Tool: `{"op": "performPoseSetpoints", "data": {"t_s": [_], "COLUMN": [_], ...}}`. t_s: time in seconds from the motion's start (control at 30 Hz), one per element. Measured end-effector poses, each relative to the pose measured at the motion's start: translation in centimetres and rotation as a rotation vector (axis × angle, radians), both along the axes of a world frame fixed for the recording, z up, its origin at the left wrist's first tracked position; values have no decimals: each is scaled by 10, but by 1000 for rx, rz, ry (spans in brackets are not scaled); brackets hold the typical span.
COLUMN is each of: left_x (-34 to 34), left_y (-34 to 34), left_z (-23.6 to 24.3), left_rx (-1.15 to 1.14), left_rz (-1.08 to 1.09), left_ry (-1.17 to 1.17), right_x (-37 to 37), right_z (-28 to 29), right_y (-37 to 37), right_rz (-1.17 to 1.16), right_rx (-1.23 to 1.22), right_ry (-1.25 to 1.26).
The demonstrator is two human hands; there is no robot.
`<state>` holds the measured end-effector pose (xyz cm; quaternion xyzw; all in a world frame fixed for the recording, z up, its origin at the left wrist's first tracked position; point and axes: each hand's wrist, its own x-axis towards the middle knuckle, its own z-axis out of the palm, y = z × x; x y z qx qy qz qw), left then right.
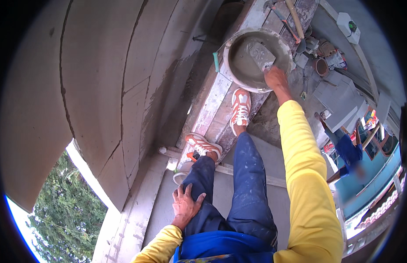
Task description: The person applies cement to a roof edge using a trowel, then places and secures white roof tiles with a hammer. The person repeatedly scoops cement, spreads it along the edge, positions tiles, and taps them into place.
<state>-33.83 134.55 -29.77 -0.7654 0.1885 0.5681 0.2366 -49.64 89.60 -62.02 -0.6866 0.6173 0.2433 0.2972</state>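
Yellow sleeve (305,171), trowel (261,54) (grey-smeared) in right hand (276,80).

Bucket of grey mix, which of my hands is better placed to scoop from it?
Right, most likely: the right hand holds the trowel over the bucket, while the left hand rests on the left leg.

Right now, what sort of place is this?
Likely a building site: a tub of wet-looking grey mix, a trowel in the right hand, and stained planks underfoot.
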Motion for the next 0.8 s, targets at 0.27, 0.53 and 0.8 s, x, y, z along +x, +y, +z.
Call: {"op": "performPoseSetpoints", "data": {"t_s": [0.27, 0.53, 0.8], "left_x": [14, 22, 30], "left_y": [33, 72, 137], "left_z": [4, 8, 2], "left_rx": [-51, -167, -195], "left_rz": [123, 193, 241], "left_ry": [-29, -20, 1], "right_x": [2, -33, 47], "right_z": [18, 93, 220], "right_y": [46, 132, 264], "right_rz": [-454, -737, -534], "right_rx": [163, 77, 107], "right_ry": [-331, -542, -981]}}
